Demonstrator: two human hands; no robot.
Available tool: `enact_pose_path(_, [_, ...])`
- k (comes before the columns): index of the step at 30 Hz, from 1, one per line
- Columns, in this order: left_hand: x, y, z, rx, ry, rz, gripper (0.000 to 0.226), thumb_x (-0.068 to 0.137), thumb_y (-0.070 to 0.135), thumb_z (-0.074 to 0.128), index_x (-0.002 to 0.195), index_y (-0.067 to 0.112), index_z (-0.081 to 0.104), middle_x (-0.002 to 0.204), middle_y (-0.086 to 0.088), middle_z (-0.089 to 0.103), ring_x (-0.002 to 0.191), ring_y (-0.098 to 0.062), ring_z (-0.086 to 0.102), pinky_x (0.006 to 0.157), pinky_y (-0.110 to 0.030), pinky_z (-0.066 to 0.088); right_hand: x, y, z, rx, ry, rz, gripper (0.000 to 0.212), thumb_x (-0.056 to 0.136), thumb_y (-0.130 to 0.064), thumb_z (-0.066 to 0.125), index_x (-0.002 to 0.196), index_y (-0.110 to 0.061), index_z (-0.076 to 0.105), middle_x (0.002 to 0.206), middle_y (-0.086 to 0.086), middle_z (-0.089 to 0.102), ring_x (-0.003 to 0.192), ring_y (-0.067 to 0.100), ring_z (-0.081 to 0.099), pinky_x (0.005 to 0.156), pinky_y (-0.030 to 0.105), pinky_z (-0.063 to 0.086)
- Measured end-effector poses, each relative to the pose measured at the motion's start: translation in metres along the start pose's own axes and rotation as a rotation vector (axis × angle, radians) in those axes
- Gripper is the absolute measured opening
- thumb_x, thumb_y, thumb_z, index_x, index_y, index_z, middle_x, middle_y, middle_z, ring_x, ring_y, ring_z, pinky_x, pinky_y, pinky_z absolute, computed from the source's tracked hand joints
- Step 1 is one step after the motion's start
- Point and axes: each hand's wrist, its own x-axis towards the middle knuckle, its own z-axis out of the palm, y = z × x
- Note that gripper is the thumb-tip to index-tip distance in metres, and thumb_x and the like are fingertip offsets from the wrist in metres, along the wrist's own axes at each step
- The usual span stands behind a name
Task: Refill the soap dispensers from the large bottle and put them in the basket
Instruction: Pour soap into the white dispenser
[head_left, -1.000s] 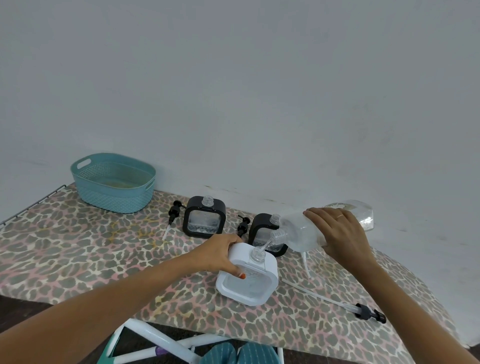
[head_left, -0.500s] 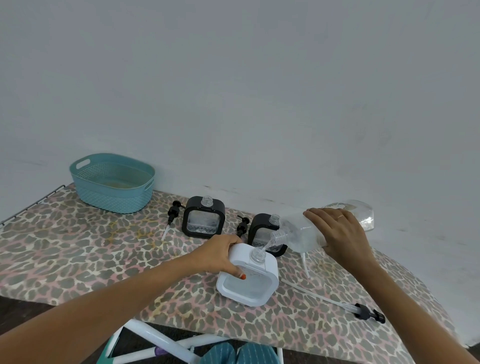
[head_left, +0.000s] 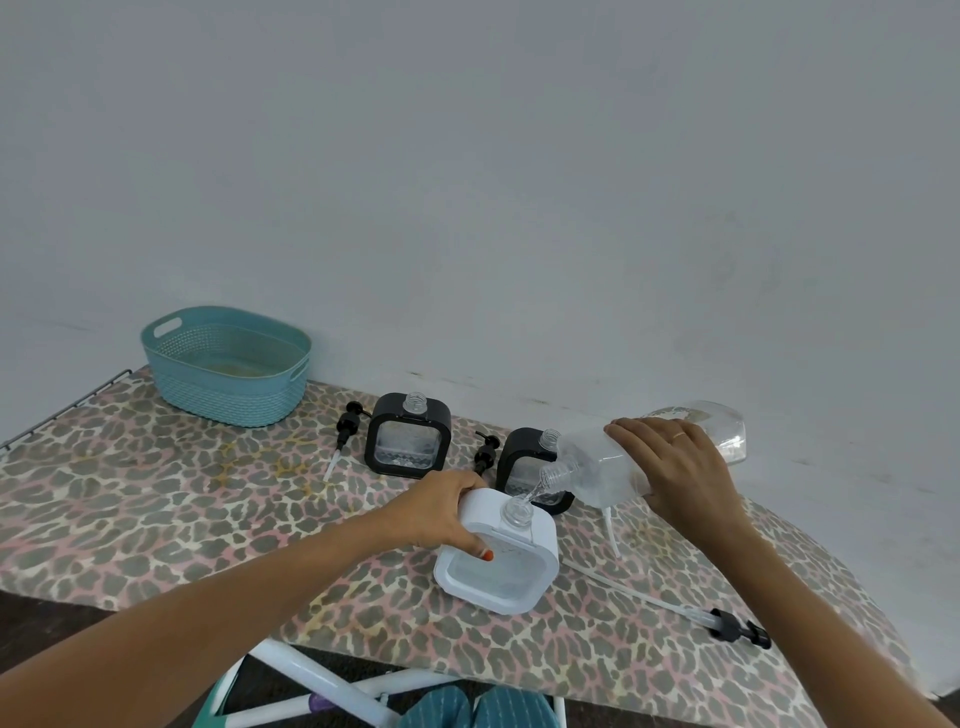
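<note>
You face a plain pale wall (head_left: 467, 182), evenly lit. Against it stands the table (head_left: 130, 493) in leopard-print cover, white legs (head_left: 311, 675) below on dark floor (head_left: 47, 618).

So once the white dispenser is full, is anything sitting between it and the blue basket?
Nothing visible blocks it. The path from the white dispenser to the basket crosses bare tabletop; the black dispenser and its loose pump lie just behind that line.
</note>
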Motion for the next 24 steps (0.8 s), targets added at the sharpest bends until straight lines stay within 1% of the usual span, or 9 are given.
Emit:
enact_pose_path(4, [0.0001,-0.0006,0.0003,0.000,0.011,0.003,0.056,0.059,0.023,0.085,0.106,0.015,0.056,0.099,0.005,0.059,0.095,-0.013,0.058,0.084,-0.026,0.048,0.0001,0.0002,0.0007,0.002,0.003,-0.004,0.062,0.043,0.008,0.084,0.101,-0.008,0.066,0.098,0.007,0.072,0.082,0.026,0.069,0.068,0.035,0.052])
enact_pose_path(8, [0.0003,0.0003,0.0003,-0.006,0.012,0.001,0.056,0.060,0.022,0.085,0.106,0.014,0.056,0.099,0.005,0.059,0.094,-0.012,0.057,0.082,-0.023,0.048,0.0002,0.0004,0.0022,0.004,0.008,-0.009,0.065,0.043,0.009,0.083,0.103,-0.009,0.063,0.099,0.006,0.072,0.082,0.026,0.069,0.069,0.034,0.052])
enact_pose_path(15, [0.0004,-0.0016,0.0015,-0.010,0.011,-0.003,0.054,0.059,0.023,0.086,0.103,0.019,0.055,0.101,0.004,0.060,0.098,-0.014,0.059,0.087,-0.029,0.050,0.0008,0.0012,0.0023,-0.005,0.019,-0.017,0.064,0.044,0.010,0.082,0.102,-0.009,0.063,0.099,0.006,0.072,0.082,0.026,0.069,0.068,0.034,0.052])
enact_pose_path(20, [-0.0001,0.0000,0.0018,-0.009,0.011,-0.005,0.059,0.059,0.022,0.086,0.109,0.014,0.056,0.104,0.004,0.060,0.100,-0.015,0.059,0.089,-0.030,0.050,-0.0004,0.0030,0.0021,-0.014,0.008,-0.020,0.066,0.046,0.007,0.083,0.105,-0.010,0.059,0.100,0.006,0.071,0.083,0.026,0.069,0.069,0.034,0.051])
enact_pose_path(24, [-0.0001,0.0003,0.0020,-0.002,0.017,-0.006,0.059,0.059,0.023,0.086,0.110,0.014,0.056,0.106,0.003,0.061,0.100,-0.015,0.059,0.089,-0.031,0.050,0.0003,0.0034,0.0001,-0.016,0.003,-0.023,0.068,0.048,0.005,0.083,0.107,-0.011,0.055,0.101,0.007,0.071,0.083,0.027,0.069,0.069,0.035,0.052])
